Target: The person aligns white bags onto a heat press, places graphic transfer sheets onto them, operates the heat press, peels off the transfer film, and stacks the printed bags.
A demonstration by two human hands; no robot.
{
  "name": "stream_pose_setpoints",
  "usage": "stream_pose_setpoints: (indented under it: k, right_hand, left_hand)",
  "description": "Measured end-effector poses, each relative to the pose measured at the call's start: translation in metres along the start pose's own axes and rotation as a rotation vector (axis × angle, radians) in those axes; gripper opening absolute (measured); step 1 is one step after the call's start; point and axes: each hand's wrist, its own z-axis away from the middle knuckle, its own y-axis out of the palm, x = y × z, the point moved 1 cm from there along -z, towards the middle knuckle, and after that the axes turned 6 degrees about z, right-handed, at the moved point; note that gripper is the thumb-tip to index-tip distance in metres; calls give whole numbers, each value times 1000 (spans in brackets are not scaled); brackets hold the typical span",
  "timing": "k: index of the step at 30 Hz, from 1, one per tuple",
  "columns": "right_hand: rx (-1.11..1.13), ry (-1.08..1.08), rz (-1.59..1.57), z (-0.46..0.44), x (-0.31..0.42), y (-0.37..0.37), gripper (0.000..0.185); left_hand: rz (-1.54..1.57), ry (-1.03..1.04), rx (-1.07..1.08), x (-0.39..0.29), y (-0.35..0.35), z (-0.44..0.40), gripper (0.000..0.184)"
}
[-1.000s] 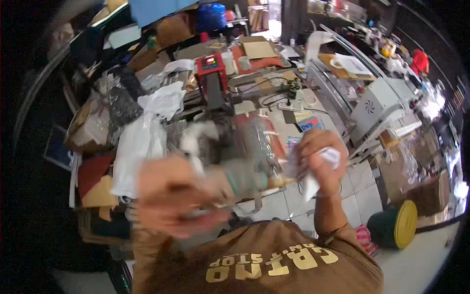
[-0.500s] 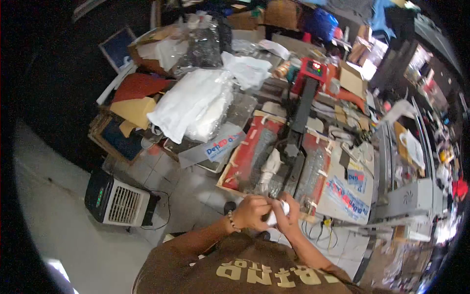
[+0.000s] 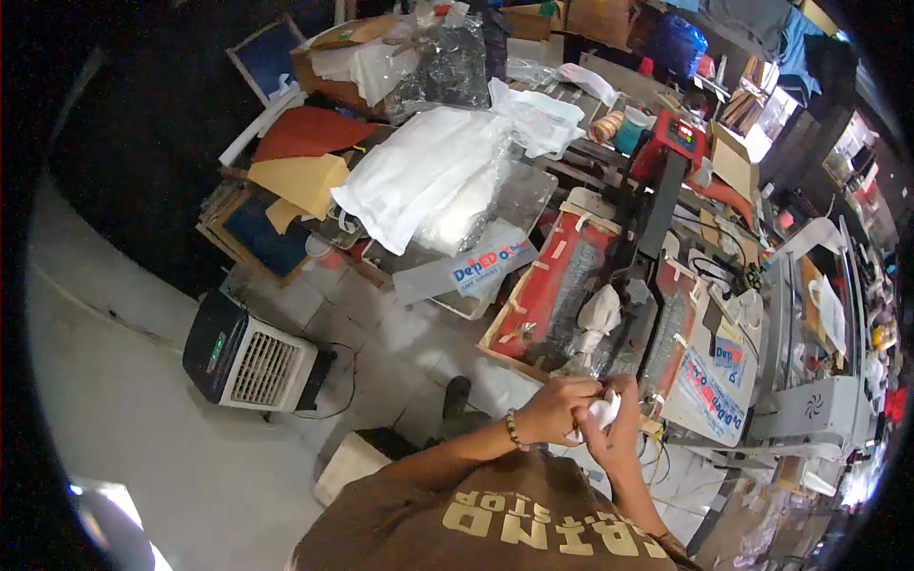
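My left hand (image 3: 562,411), with a beaded bracelet on the wrist, is closed in front of my chest. My right hand (image 3: 619,430) meets it there, its fingers also closed. Between them is a small crumpled white piece (image 3: 602,409), soft like cloth or paper; the fingers hide much of it. Just beyond the hands is a handle wrapped in white cloth (image 3: 600,312), belonging to a press with a dark arm (image 3: 657,214). The press has a red control box (image 3: 684,138) with a lit display. A red-lined wooden-edged frame (image 3: 557,271) surrounds its base.
White bagged fabric (image 3: 428,167) and a printed sheet (image 3: 490,262) lie on the table to the left. An air cooler (image 3: 257,362) stands on the floor at left. A grey machine (image 3: 804,409) is at right. Cables (image 3: 657,457) hang beneath the table edge.
The view has shifted left, so the scene sits farther right and the hands lower right. Both hands still hold the white piece, which now looks more crumpled.
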Motion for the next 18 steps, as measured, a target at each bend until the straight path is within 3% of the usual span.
stream_pose_setpoints:
  k: [3,4,6,7,8,9,11,13,15,18]
  right_hand:
    - [-16,116,121,13,3,6,64]
    - [-10,232,75,14,14,5,63]
    - [1,223,90,8,11,6,56]
    - [21,194,86,4,10,9,50]
    - [-8,205,161,0,16,13,38]
    - [-10,229,175,-2,18,20,38]
    - [-3,108,356,-11,23,36,33]
    - [-20,133,420,-18,33,43,31]
    - [-149,228,324,-20,24,51,28]
    - [-239,236,413,-16,24,54,24]
  left_hand:
    - [143,26,39,-1,-18,-1,35]
    - [218,1,139,0,-24,-1,33]
    - [346,15,277,0,-49,-2,27]
    - [369,20,285,4,-61,-1,27]
    - [428,-1,178,10,-72,0,24]
    - [492,-31,73,16,-84,4,20]
    - [344,-165,67,62,-114,18,13]
    - [226,-473,-40,106,-142,34,10]
    - [30,-586,-27,159,-167,62,13]
    - [37,-697,-12,222,-200,102,25]
